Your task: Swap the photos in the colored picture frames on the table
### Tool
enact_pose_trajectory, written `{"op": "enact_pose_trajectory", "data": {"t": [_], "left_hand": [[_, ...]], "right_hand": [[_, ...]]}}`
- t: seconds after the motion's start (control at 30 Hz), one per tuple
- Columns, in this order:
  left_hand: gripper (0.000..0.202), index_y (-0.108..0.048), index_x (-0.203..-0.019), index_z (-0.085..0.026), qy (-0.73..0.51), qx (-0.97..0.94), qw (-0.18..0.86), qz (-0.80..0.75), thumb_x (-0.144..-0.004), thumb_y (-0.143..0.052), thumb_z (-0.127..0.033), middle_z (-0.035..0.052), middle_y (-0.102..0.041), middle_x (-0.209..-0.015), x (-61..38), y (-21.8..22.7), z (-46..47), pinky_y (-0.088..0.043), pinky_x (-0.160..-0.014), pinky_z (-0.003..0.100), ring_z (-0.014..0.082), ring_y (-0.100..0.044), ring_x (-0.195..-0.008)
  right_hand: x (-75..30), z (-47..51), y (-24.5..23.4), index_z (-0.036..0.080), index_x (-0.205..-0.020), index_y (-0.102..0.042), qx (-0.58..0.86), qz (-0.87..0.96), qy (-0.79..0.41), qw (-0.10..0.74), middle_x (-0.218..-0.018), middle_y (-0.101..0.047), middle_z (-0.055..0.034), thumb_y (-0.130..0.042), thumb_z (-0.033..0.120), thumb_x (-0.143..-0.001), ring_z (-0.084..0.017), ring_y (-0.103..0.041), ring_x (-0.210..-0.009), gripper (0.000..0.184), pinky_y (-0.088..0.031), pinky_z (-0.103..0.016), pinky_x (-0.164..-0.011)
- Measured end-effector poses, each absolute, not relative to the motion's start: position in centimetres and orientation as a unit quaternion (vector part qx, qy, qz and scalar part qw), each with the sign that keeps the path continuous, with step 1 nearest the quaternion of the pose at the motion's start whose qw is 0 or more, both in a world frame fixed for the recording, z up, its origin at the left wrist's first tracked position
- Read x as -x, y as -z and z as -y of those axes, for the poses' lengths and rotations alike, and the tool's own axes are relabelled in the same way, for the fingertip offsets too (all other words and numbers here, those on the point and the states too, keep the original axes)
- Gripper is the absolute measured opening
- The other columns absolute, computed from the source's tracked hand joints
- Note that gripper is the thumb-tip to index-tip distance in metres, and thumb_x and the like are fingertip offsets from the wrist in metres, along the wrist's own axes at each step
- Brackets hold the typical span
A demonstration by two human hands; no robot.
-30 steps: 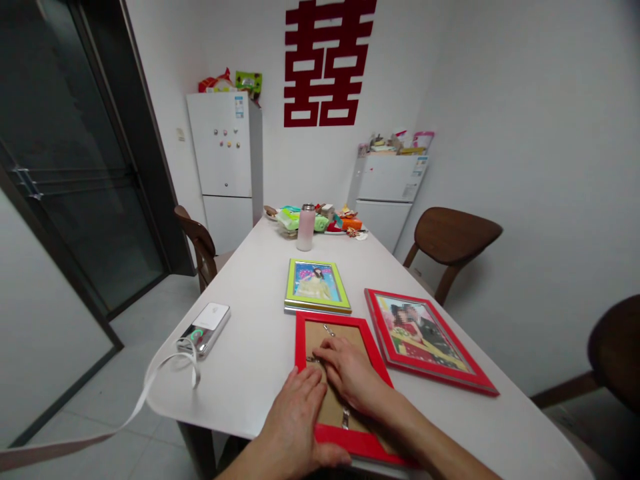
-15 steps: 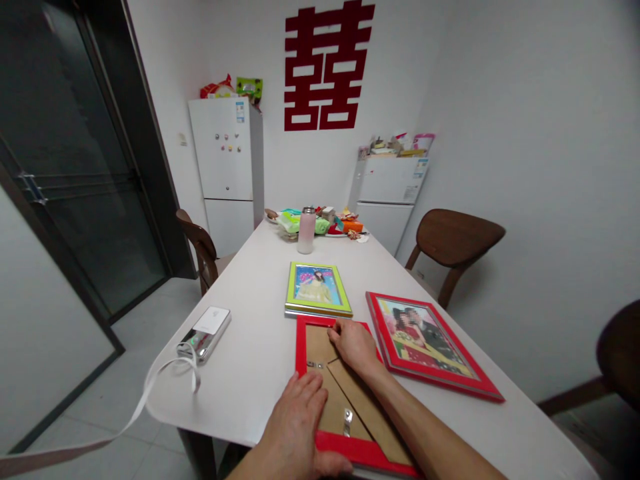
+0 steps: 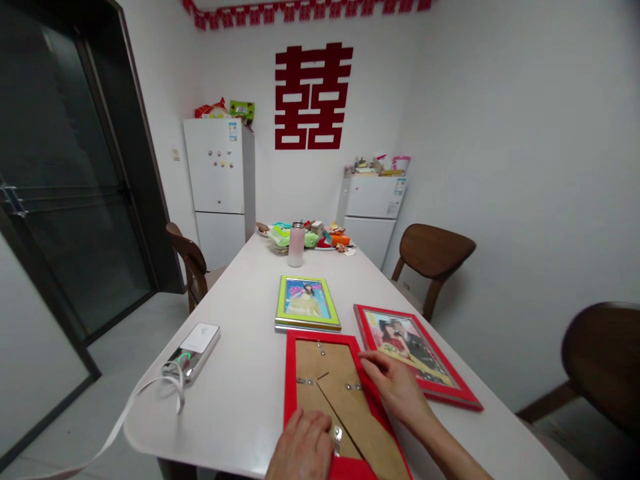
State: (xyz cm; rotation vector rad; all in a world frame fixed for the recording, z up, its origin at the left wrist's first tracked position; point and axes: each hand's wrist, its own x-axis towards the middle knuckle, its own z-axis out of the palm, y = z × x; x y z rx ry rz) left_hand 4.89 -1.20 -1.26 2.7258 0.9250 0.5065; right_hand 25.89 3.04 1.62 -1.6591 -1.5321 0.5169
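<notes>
A red picture frame [image 3: 291, 373] lies face down on the table, its brown backing board [image 3: 327, 363] upward. The board has small metal clips along its edges and a long flap-like strip running diagonally. My left hand [image 3: 303, 447] rests over the frame's lower left part, fingers laid on the backing, thumb hidden. At the right edge hovers or rests my right hand [image 3: 395, 387], fingers loosely bent, with nothing visible in them; contact with the frame cannot be told. Another red frame [image 3: 420, 350] holding a photo lies face up on the right. Beyond sits a green-yellow frame [image 3: 307, 303], also face up.
A silvery device [image 3: 195, 350] with a white strap [image 3: 145, 387] lies at the table's left. A pink bottle [image 3: 296, 245] stands before a pile of packets [image 3: 310, 237] at the far end. Brown chairs [image 3: 435, 257] flank the white table [image 3: 240, 387].
My right hand has left the clip at the frame's top and moved right and down to its right side. My left hand has slid lower. The whole view has tilted up slightly.
</notes>
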Motion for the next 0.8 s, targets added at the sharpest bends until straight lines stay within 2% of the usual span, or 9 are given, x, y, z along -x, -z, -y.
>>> {"op": "enact_pose_trajectory", "data": {"t": [0.13,0.23,0.37,0.4,0.47,0.53,0.6,0.7,0.8], "left_hand": [[0.033,-0.053,-0.089,-0.019,-0.235,-0.919,0.137,-0.286,-0.071,-0.054,-0.046,0.0108,-0.057,-0.107,-3.9,-0.1,1.5,-0.039,-0.088,0.041,0.0261,-0.052,-0.099],[0.025,-0.050,-0.087,-0.021,-0.293,-0.884,0.217,-0.294,-0.074,-0.051,-0.042,0.0088,-0.055,-0.109,-3.8,-2.3,2.1,-0.041,-0.085,0.035,0.0238,-0.050,-0.101],[0.028,-0.048,-0.081,-0.021,-0.403,-0.764,0.411,-0.291,-0.074,-0.048,-0.048,0.0102,-0.047,-0.118,-5.4,-4.3,3.3,-0.042,-0.083,0.033,0.0250,-0.046,-0.107],[0.030,-0.047,-0.080,-0.021,-0.426,-0.726,0.463,-0.277,-0.073,-0.047,-0.051,0.0107,-0.045,-0.121,-6.0,-4.4,3.5,-0.042,-0.083,0.034,0.0258,-0.045,-0.108],[0.033,-0.046,-0.077,-0.021,-0.455,-0.666,0.538,-0.245,-0.071,-0.049,-0.053,0.0108,-0.038,-0.127,-7.4,-4.5,3.7,-0.042,-0.083,0.036,0.0276,-0.043,-0.109],[0.031,-0.046,-0.079,-0.021,-0.477,-0.633,0.564,-0.234,-0.068,-0.056,-0.049,0.0096,-0.032,-0.131,-8.5,-4.7,3.5,-0.039,-0.087,0.038,0.0289,-0.038,-0.113],[0.038,-0.043,-0.094,-0.023,-0.503,-0.607,0.565,-0.244,-0.065,-0.062,-0.040,0.0092,-0.027,-0.134,-9.2,-5.5,2.9,-0.034,-0.093,0.040,0.0282,-0.031,-0.118],[0.066,-0.024,-0.118,-0.024,-0.521,-0.570,0.590,-0.234,-0.065,-0.062,-0.032,0.0101,-0.027,-0.134,-9.8,-7.7,1.9,-0.031,-0.096,0.039,0.0246,-0.028,-0.120],[0.062,-0.027,-0.120,-0.019,-0.495,-0.571,0.631,-0.176,-0.068,-0.059,-0.029,0.0095,-0.038,-0.128,-11.0,-8.9,0.9,-0.036,-0.093,0.036,0.0230,-0.038,-0.114]], "right_hand": [[-28.2,0.1,-1.1,0.018,-0.090,-0.059,0.649,0.409,-0.315,0.559,-0.086,-0.064,-0.0057,-0.054,0.043,-0.063,-0.020,-0.057,-0.074,0.037,-0.044,-0.028,-0.059],[-26.2,2.4,-0.8,0.020,-0.093,-0.057,0.579,0.291,-0.426,0.631,-0.079,-0.064,-0.0033,-0.058,0.044,-0.061,-0.016,-0.057,-0.067,0.040,-0.044,-0.026,-0.057],[-20.3,3.9,-0.6,0.017,-0.088,-0.060,0.410,0.246,-0.661,0.578,-0.071,-0.064,-0.0051,-0.056,0.047,-0.063,-0.017,-0.058,-0.061,0.038,-0.043,-0.027,-0.053],[-19.1,3.9,-0.6,0.017,-0.086,-0.060,0.377,0.232,-0.681,0.583,-0.068,-0.064,-0.0044,-0.056,0.048,-0.063,-0.016,-0.058,-0.059,0.039,-0.044,-0.027,-0.052],[-17.7,3.6,-0.7,0.017,-0.079,-0.060,0.336,0.203,-0.689,0.610,-0.062,-0.062,-0.0020,-0.059,0.047,-0.062,-0.015,-0.058,-0.056,0.034,-0.045,-0.026,-0.051],[-17.9,3.2,-0.9,0.018,-0.068,-0.059,0.330,0.164,-0.673,0.642,-0.055,-0.059,0.0007,-0.062,0.043,-0.060,-0.013,-0.056,-0.052,0.026,-0.045,-0.024,-0.050],[-19.4,3.0,-1.1,0.020,-0.061,-0.058,0.352,0.132,-0.638,0.672,-0.051,-0.058,0.0030,-0.063,0.038,-0.060,-0.011,-0.055,-0.048,0.019,-0.046,-0.022,-0.050],[-23.3,2.9,-1.7,0.023,-0.076,-0.059,0.406,0.158,-0.552,0.711,-0.060,-0.063,0.0044,-0.062,0.031,-0.062,-0.012,-0.058,-0.054,0.017,-0.049,-0.024,-0.054],[-28.2,2.1,-2.5,0.023,-0.102,-0.053,0.484,0.221,-0.485,0.694,-0.074,-0.066,0.0004,-0.059,0.033,-0.064,-0.018,-0.062,-0.064,0.041,-0.050,-0.029,-0.056]]}}
